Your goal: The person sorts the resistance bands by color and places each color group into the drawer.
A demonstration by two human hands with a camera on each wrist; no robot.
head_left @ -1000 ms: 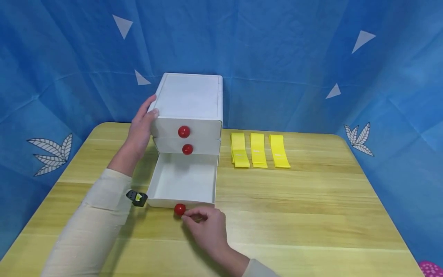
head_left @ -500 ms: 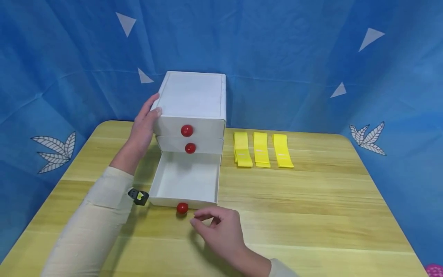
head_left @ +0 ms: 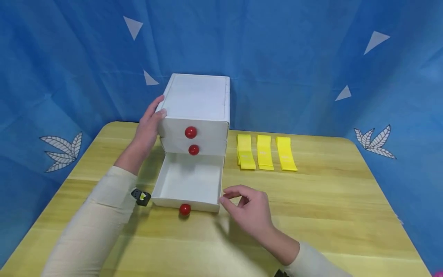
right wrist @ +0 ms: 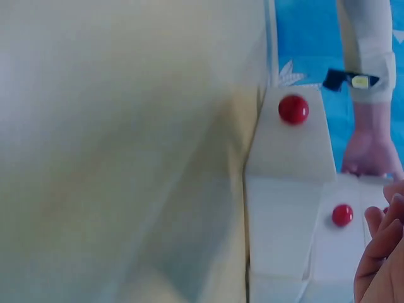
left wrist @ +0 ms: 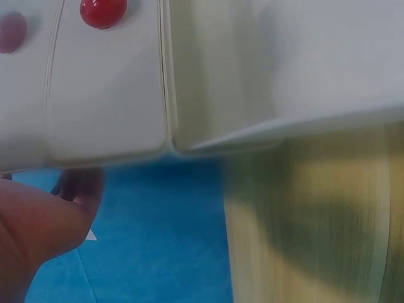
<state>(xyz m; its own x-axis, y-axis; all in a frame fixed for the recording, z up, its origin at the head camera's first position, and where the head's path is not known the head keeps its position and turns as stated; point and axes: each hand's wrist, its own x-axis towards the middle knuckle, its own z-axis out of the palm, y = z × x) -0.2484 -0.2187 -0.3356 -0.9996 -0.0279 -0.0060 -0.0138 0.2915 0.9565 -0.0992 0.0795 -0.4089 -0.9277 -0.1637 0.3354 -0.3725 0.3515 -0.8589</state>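
A white drawer cabinet stands on the table, its two upper drawers pushed in, each with a red knob. The bottom drawer is pulled out with nothing inside it; its red knob faces the front. My left hand presses the cabinet's left side, thumb at the top front corner; the left wrist view shows part of this hand at the side. My right hand hovers by the drawer's front right corner, loosely curled and holding nothing, thumb and index apart.
Folded yellow strips lie in a row to the cabinet's right. Behind the wooden table hangs a blue curtain with white triangles and leaf prints. A small black device sits on the left sleeve.
My right hand has let go of the bottom drawer's knob and moved right and away to the drawer's corner. My left hand stays on the cabinet; the view has shifted slightly.
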